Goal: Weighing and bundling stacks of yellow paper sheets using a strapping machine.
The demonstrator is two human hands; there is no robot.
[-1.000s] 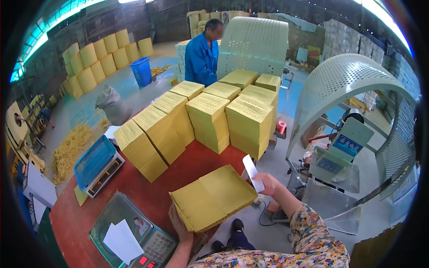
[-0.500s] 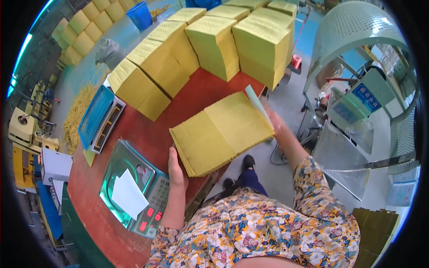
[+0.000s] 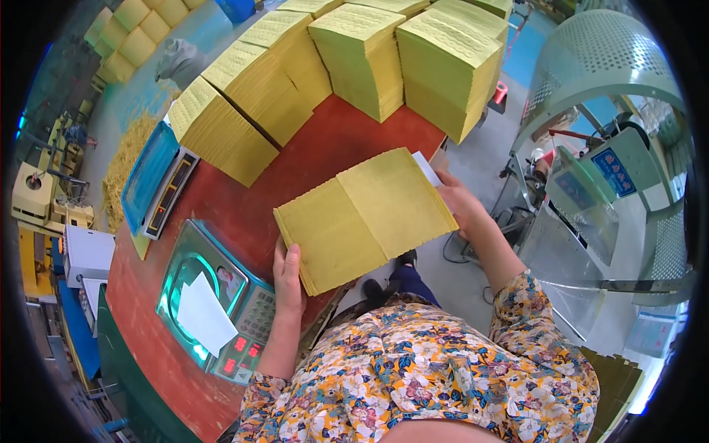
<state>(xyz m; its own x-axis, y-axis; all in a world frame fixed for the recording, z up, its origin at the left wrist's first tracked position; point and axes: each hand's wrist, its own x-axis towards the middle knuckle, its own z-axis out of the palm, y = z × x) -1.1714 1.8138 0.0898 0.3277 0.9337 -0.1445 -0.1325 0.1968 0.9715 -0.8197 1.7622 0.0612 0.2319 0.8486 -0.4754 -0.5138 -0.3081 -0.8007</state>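
Observation:
I hold a stack of yellow paper [image 3: 362,221] with scalloped edges between both hands, above the red table's near edge. My left hand [image 3: 289,277] grips its left end, thumb on top and fingers mostly hidden underneath. At the right end, my right hand [image 3: 459,204] closes on the stack, and a white slip of paper [image 3: 426,169] sticks out there between hand and stack. To the left of my left hand, white paper slips [image 3: 206,316] lie on the glowing plate of a digital scale [image 3: 255,325].
Tall stacks of yellow paper [image 3: 358,63] line the far side of the red table [image 3: 140,332]. A second scale with a blue tray [image 3: 151,177] stands at the left. Right of me is a machine with a perforated metal guard [image 3: 602,59]. A blue bucket [image 3: 236,9] stands far back.
My left thumb has come over the stack's left end, where the hand was flat beside it. The white slip at the right end now sits lower, mostly behind the stack.

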